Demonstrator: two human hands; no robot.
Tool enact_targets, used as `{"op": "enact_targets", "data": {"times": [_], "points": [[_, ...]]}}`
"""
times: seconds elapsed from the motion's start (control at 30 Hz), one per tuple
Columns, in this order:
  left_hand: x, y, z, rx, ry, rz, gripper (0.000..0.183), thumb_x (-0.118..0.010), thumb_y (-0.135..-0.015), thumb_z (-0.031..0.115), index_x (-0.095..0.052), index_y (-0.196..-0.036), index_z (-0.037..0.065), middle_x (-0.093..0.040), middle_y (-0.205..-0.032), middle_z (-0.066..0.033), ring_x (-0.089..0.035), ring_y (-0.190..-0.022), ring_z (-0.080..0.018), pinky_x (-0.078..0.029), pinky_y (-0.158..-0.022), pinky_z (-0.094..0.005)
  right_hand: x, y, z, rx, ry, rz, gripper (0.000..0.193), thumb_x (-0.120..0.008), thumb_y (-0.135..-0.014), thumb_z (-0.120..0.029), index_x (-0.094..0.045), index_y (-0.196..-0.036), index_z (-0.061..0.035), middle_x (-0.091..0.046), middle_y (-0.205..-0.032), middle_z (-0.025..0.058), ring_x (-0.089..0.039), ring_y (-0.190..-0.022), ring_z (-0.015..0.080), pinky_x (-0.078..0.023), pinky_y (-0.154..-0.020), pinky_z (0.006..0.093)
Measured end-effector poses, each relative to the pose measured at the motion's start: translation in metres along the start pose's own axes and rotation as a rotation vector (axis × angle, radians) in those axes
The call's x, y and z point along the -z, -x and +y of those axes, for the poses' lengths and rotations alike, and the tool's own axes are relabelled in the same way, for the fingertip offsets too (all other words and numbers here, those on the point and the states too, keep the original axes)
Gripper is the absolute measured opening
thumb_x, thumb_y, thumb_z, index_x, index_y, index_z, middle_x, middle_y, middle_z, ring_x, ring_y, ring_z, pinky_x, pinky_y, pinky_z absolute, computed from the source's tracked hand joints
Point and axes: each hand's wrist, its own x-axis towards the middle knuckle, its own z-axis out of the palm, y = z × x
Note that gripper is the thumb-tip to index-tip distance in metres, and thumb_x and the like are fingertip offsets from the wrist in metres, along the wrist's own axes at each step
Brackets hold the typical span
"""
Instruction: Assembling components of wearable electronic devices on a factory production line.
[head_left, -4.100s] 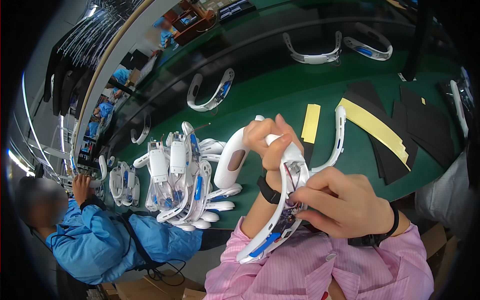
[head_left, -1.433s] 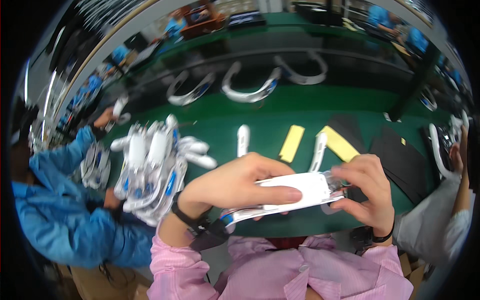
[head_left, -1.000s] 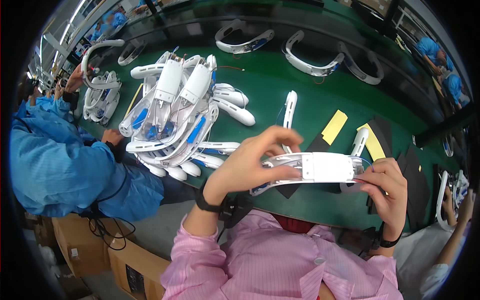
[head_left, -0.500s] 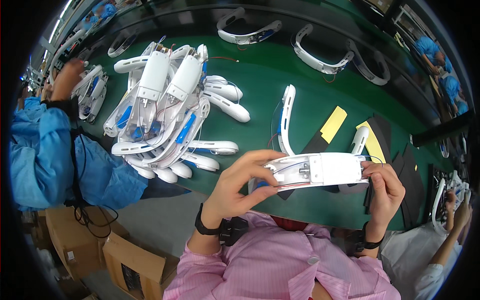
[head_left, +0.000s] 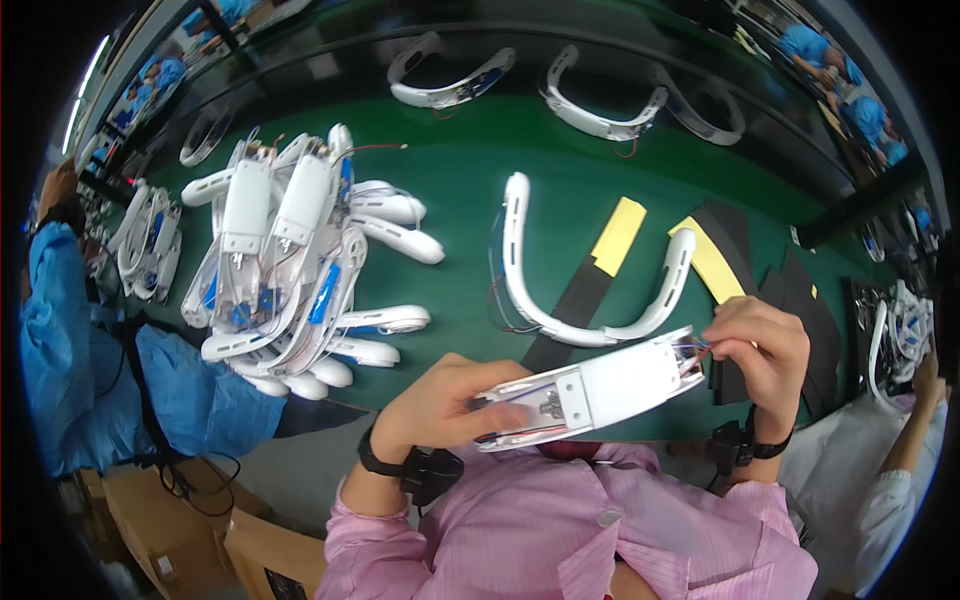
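A white curved plastic housing [head_left: 625, 385], which looks like a neck fan part, is held tilted over the table's front edge, its right end higher. A smooth white cover spans its middle; metal hinge-like hardware and wires show beside it. My left hand [head_left: 440, 405] is closed around the left end, thumb inside the shell and fingers behind. At the other end, the fingers of my right hand [head_left: 760, 345] are pinched on thin red and blue wires [head_left: 692, 348]; the fingertips are partly hidden. Just behind lies a white U-shaped housing [head_left: 520, 270] with slotted arms.
A pile of similar white housings [head_left: 300, 235] with wires and blue parts covers the table's left. Black strips [head_left: 575, 305] with yellow ends [head_left: 620, 235] lie behind and right. More housings [head_left: 605, 125] stand at the back. Co-workers sit on both sides; cardboard boxes [head_left: 170, 525] are below left.
The held housing has come nearer to me and tilted, right end up. My left hand has moved down and left with it. My right fingers have moved up at the wire end. The view has shifted.
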Motion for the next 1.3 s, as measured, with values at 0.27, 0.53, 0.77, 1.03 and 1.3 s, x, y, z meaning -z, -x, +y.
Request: {"op": "enact_targets", "data": {"times": [0.27, 0.53, 0.77, 1.03, 1.3], "points": [[0.032, -0.061, 0.019, 0.357, -0.129, -0.592, 0.034, -0.051, -0.092, 0.029, -0.063, -0.087, -0.003, -0.061, -0.068, -0.0129, -0.052, -0.051, -0.0187, -0.04, -0.05, -0.0331, 0.019, 0.0, 0.008, -0.049, 0.091, -0.088, 0.011, -0.071, -0.068, -0.004, -0.07, -0.079, -0.0024, -0.064, -0.072, 0.0062, -0.059, -0.067, 0.0197, -0.045, -0.061, 0.0285], [-0.057, -0.131, 0.053, 0.865, 0.617, -0.601, 0.022, -0.053, -0.093, 0.022, -0.041, -0.099, 0.004, -0.055, -0.071, -0.0074, -0.053, -0.051, -0.0143, -0.045, -0.045, -0.0284, 0.037, -0.01, -0.019, 0.118, 0.451, 0.045, 0.016, -0.071, -0.063, -0.004, -0.069, -0.079, -0.0062, -0.06, -0.07, 0.0039, -0.055, -0.062, 0.0199, -0.044, -0.055, 0.0294], [-0.084, -0.092, 0.097, 0.318, -0.064, -0.305, 0.051, -0.053, -0.089, 0.002, -0.024, -0.131, -0.001, -0.054, -0.085, -0.0076, -0.054, -0.068, -0.0111, -0.044, -0.059, -0.0245, 0.031, 0.004, -0.078, 0.163, 0.571, 0.495, 0.029, -0.069, -0.055, 0.003, -0.069, -0.083, -0.0044, -0.059, -0.073, 0.0043, -0.051, -0.059, 0.0164, -0.038, -0.051, 0.0255], [-0.074, -0.137, 0.01, -0.517, -0.824, 0.159, 0.015, -0.049, -0.085, -0.003, -0.049, -0.1, -0.003, -0.051, -0.087, -0.0127, -0.053, -0.076, -0.026, -0.043, -0.071, -0.033, -0.007, -0.018, -0.047, -0.062, -0.169, 0.668, 0.02, -0.066, -0.069, 0.007, -0.07, -0.088, 0.0001, -0.063, -0.077, 0.0058, -0.056, -0.061, 0.0109, -0.042, -0.052, 0.0199], [-0.07, -0.167, -0.023, -0.78, -0.643, 0.419, 0.065, -0.066, -0.078, -0.005, -0.032, -0.129, 0.016, -0.047, -0.096, -0.0087, -0.049, -0.081, -0.0166, -0.043, -0.068, -0.0284, -0.032, -0.026, -0.045, -0.276, -0.914, 0.509, 0.011, -0.065, -0.078, 0.006, -0.067, -0.089, 0.0039, -0.066, -0.078, 0.0051, -0.055, -0.06, 0.0047, -0.041, -0.053, 0.0167]]}}
